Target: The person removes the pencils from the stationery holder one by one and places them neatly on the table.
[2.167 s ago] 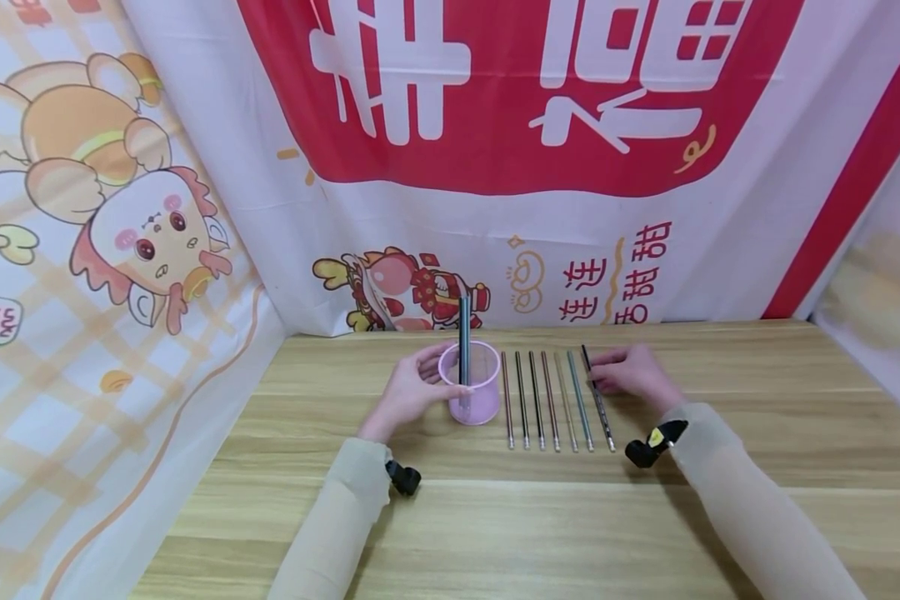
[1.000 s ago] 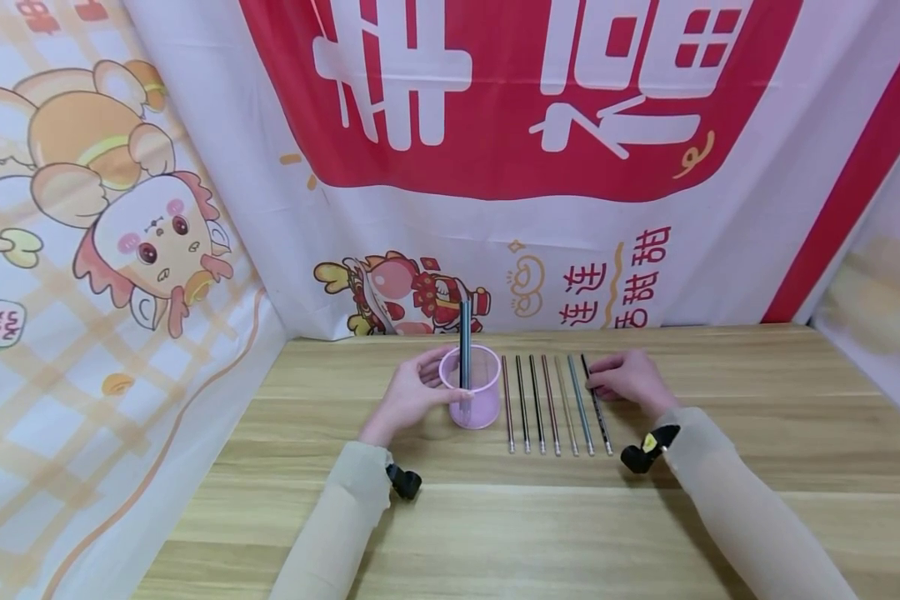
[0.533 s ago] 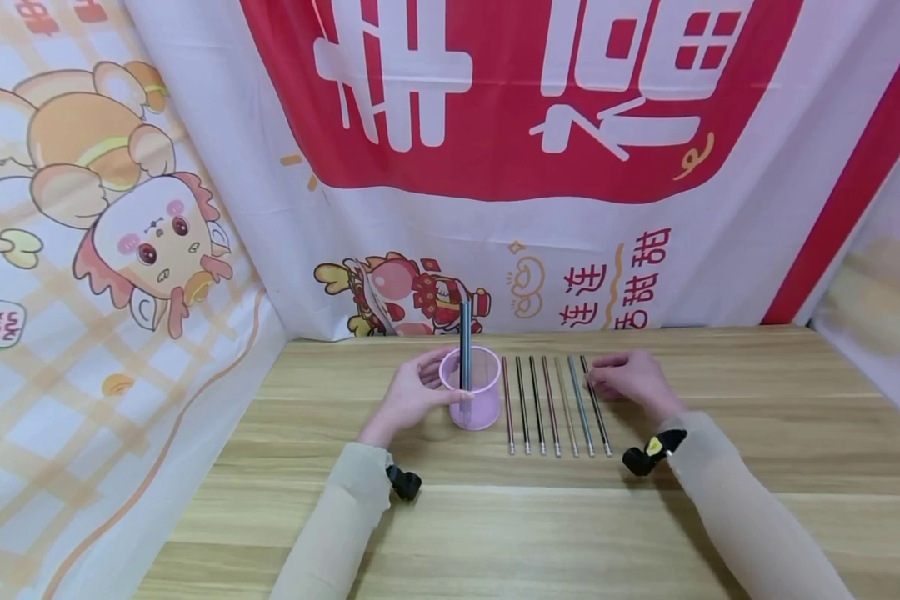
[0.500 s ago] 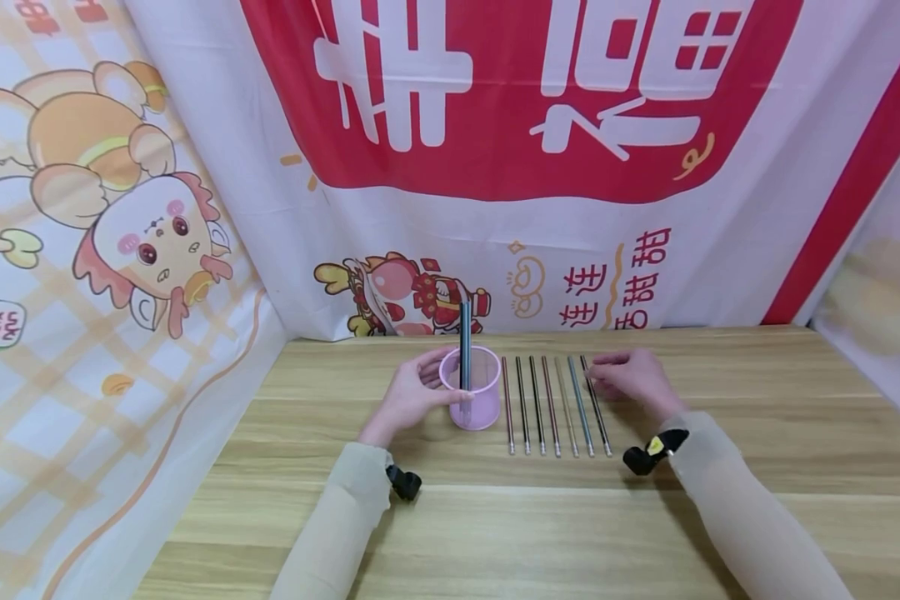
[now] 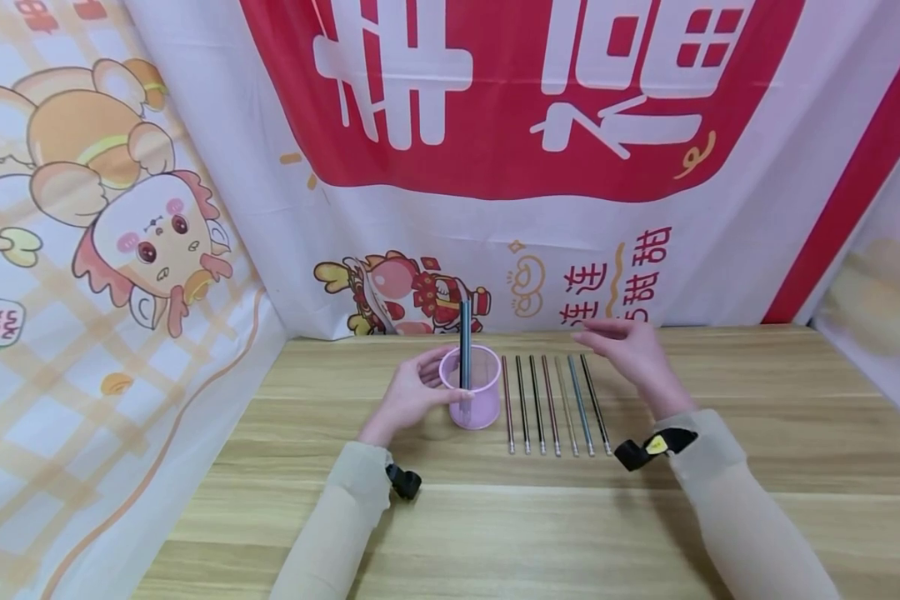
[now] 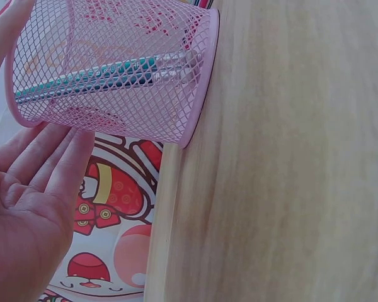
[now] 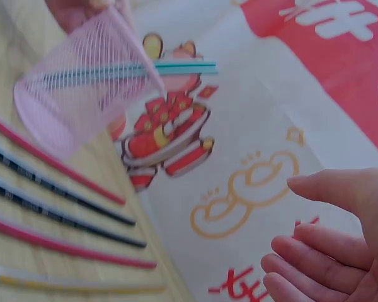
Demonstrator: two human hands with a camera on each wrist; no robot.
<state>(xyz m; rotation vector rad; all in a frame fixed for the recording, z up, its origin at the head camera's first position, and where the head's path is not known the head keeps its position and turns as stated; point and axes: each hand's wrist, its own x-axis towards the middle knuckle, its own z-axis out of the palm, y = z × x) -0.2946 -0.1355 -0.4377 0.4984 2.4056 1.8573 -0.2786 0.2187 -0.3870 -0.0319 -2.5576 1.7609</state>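
Note:
My left hand [image 5: 411, 392] holds a pink mesh pen holder [image 5: 484, 410], thumb over the near side of its rim and fingers at the far side. Inside it stand teal and dark pencils [image 5: 465, 333], leaning on the rim, their eraser ends down in the left wrist view. To the right of the holder, several pencils lie side by side with erasers toward me. Among them are a red pencil [image 5: 507, 404], a blue pencil [image 5: 581, 406] and, at the right end, a black pencil [image 5: 596, 404]. Above that end hovers my right hand [image 5: 633, 354], fingers loosely bent, holding nothing.
The wooden table [image 5: 525, 533] runs back to a white and red printed cloth [image 5: 435, 225] hanging along its far edge. Another cloth with cartoon prints [image 5: 150, 242] hangs on the left. Each wrist wears a small black camera.
The black pencil at the right end has been turned slightly, closer in line with the others. My right hand has let go of it and lifted up and back. The left hand stays put.

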